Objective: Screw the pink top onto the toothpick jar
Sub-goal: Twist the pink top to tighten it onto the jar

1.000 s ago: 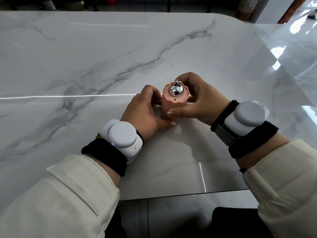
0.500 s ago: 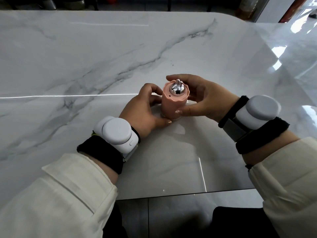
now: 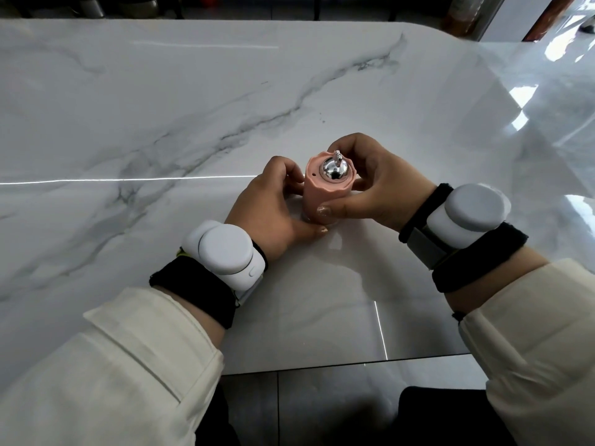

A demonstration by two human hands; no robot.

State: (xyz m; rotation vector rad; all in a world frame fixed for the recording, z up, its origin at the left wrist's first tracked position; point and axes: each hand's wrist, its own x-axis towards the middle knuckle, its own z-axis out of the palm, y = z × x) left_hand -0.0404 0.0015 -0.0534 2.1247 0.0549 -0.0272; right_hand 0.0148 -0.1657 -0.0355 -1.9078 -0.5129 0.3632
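The pink top point(image 3: 318, 194) stands upright on the marble table, a shiny silver knob point(image 3: 335, 170) in its scalloped upper face. It covers the toothpick jar, whose clear base barely shows at the bottom point(image 3: 309, 218). My right hand point(image 3: 370, 191) wraps the pink top from the right, thumb across its front and fingers curled behind it. My left hand point(image 3: 267, 210) grips the lower part from the left, thumb lying along the base. Both hands touch the jar.
The white marble table point(image 3: 225, 101) stretches far to the left and back; its near edge point(image 3: 322, 365) runs just in front of my wrists. Bulky white sensor units sit on both wrists. Dark floor and furniture legs lie beyond the far edge.
My right hand opened off the top half a second ago and has closed round it again, fingers curled back behind. The silver knob's stem points a different way. My left hand stayed put.
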